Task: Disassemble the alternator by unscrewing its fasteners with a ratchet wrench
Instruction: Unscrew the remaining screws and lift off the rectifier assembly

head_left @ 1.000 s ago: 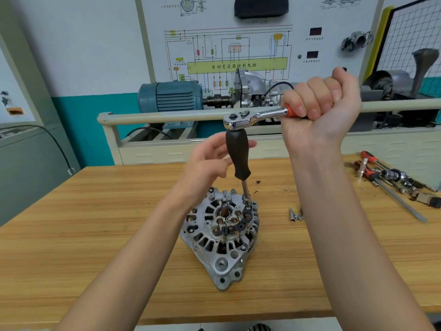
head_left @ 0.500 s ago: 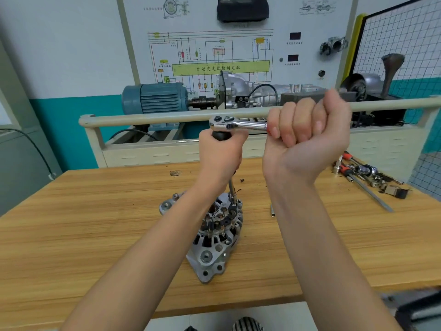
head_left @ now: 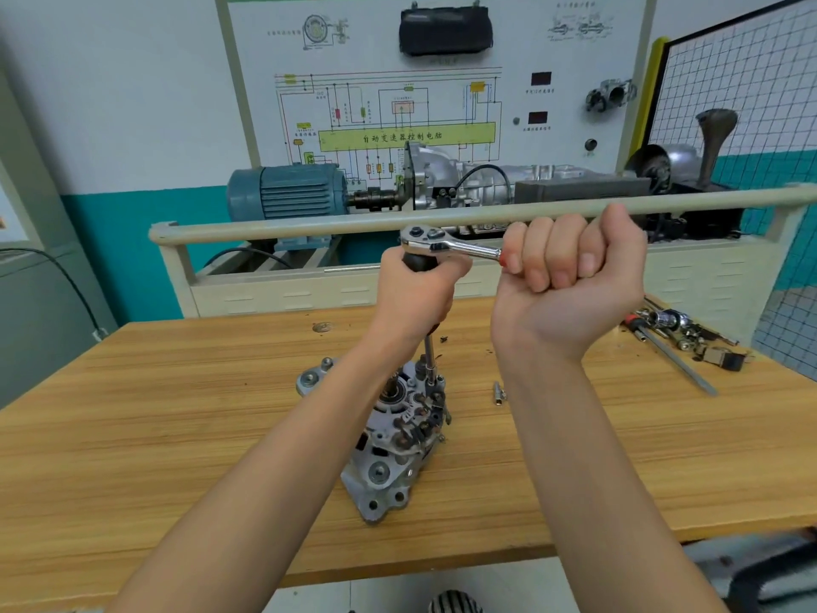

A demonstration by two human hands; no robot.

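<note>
Above alternator (head_left: 398,440), left hand (head_left: 415,294) grips black driver handle (head_left: 418,261), right hand (head_left: 570,280) fisted around ratchet wrench (head_left: 446,245)

Two hands, the left hand (head_left: 413,294) and the right hand (head_left: 570,283), work over one alternator (head_left: 389,440) on one wooden workbench (head_left: 177,413), with one ratchet wrench (head_left: 446,245) atop one black-handled extension driver (head_left: 429,342). One small cluster of loose fasteners (head_left: 498,392), too small to count singly, lies beside the alternator, and one heap of hand tools (head_left: 681,336) sits at the bench's far right. Behind stand one blue electric motor (head_left: 287,196), one gearbox (head_left: 446,179) and one wiring-diagram panel (head_left: 398,104) bearing two red digital displays (head_left: 540,78).
</note>
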